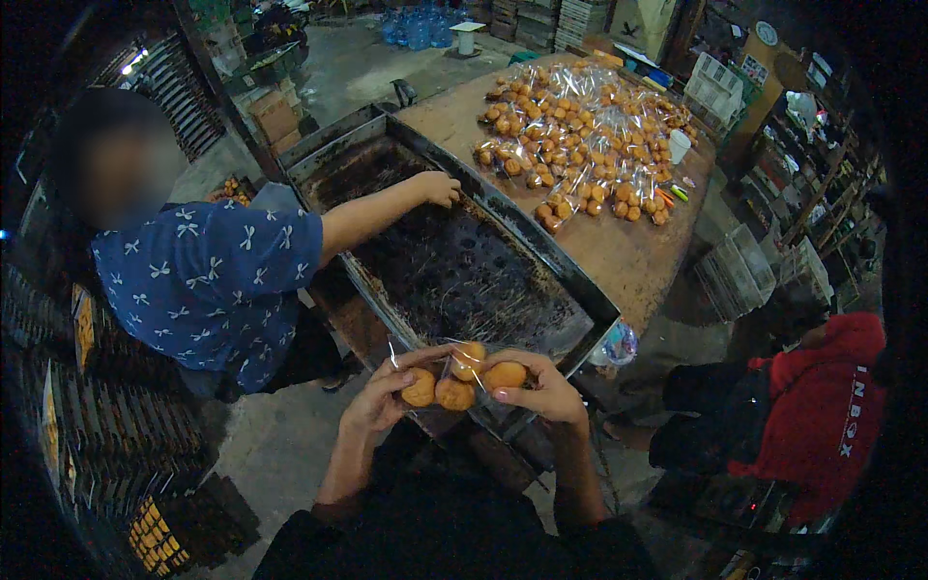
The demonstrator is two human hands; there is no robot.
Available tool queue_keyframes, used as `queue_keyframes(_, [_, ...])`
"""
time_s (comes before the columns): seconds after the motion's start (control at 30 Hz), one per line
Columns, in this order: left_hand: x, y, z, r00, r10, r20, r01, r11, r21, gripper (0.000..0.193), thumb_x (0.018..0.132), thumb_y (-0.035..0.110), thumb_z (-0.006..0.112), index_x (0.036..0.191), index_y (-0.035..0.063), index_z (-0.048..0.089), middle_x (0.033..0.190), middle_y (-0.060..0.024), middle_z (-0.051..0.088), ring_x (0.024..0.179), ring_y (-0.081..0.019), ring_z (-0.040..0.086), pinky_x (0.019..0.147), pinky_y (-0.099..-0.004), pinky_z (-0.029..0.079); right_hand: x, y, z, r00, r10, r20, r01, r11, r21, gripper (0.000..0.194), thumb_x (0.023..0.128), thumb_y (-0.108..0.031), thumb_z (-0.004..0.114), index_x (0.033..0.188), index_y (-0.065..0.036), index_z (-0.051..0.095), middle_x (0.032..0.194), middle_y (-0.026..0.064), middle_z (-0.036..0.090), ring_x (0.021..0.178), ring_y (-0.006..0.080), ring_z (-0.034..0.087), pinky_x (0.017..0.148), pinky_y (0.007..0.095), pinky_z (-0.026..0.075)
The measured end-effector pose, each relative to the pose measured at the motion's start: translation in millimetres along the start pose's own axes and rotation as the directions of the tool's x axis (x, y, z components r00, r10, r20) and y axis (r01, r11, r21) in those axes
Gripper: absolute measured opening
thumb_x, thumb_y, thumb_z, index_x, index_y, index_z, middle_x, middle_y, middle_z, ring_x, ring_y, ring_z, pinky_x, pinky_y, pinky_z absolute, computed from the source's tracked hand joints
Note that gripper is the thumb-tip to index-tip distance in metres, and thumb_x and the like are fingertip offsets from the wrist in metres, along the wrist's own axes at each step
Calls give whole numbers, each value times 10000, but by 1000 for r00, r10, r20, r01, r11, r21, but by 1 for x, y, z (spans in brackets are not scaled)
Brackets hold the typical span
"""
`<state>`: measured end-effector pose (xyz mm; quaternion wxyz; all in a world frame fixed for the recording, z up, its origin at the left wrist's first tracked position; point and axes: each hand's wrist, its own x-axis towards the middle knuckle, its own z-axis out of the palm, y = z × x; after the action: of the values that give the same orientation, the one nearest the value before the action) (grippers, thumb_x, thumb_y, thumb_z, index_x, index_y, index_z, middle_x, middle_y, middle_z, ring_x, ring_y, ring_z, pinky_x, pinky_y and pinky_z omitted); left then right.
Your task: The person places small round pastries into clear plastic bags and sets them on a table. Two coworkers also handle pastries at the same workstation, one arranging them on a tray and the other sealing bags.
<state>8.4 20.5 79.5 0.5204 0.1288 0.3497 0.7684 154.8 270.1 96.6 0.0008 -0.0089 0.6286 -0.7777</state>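
Observation:
Between my two hands is a clear plastic bag (464, 395) with several round golden-brown buns inside. My left hand (380, 395) grips its left end, the thumb over a bun. At the right end my right hand (540, 384) holds the bag, its thumb against another bun. Both hands are over the near end of a large dark metal tray (464, 268) with raised edges and crumbs along them. Beyond it, many clear bags of buns (580, 138) lie grouped on a brown tabletop (623, 268).
A co-worker in a blue patterned shirt (210, 268) reaches an arm over the tray from the left. Another person in a red top (812, 413) is at the right. Racks of trays (130, 428) stand at the left; a white cup (678, 146) stands on the table.

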Motion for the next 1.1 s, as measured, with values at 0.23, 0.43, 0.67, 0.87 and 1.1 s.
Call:
queue_keyframes(0.23, [8,-16,-14,1000,17,-7,-15,987,158,646,931,151,740,1500,-31,496,1465,-164,588,1355,-257,585,1150,-397,480,5,2,-1,990,4,144,12,994,-110,481,985,-236,759,1395,-17,636,1351,84,672,1222,167,600,1078,342,465])
queue_keyframes(0.43, [18,-30,-11,979,94,-183,-29,945,327,525,894,35,795,1380,5,599,1357,-100,653,1213,-186,650,1078,-357,527,6,3,-13,986,-154,64,166,894,-416,345,983,-244,750,1268,-50,753,1409,148,639,1271,287,612,1109,382,452])
queue_keyframes(0.67, [19,-38,-18,991,103,-83,-66,928,368,550,900,49,794,1413,-9,605,1302,-80,697,1153,-172,676,1050,-331,534,3,26,-5,969,-227,92,244,850,-466,337,990,-231,739,1268,-41,748,1365,170,637,1269,338,601,1100,417,455])
queue_keyframes(0.87, [23,-38,-20,983,113,-143,-52,925,377,550,918,75,783,1429,-10,599,1301,-78,695,1154,-172,677,1011,-325,543,6,25,-6,995,-7,100,43,930,-364,500,1002,-242,726,1419,-2,592,1373,152,626,1252,264,614,1090,393,469])
queue_keyframes(1.1, [17,-34,-27,996,72,-44,-62,976,207,510,950,149,775,1403,-26,619,1296,-87,700,1170,-165,673,1026,-332,540,12,22,-11,995,-52,79,76,940,-333,528,1014,-257,704,1447,9,558,1417,156,606,1315,254,572,1131,397,439])
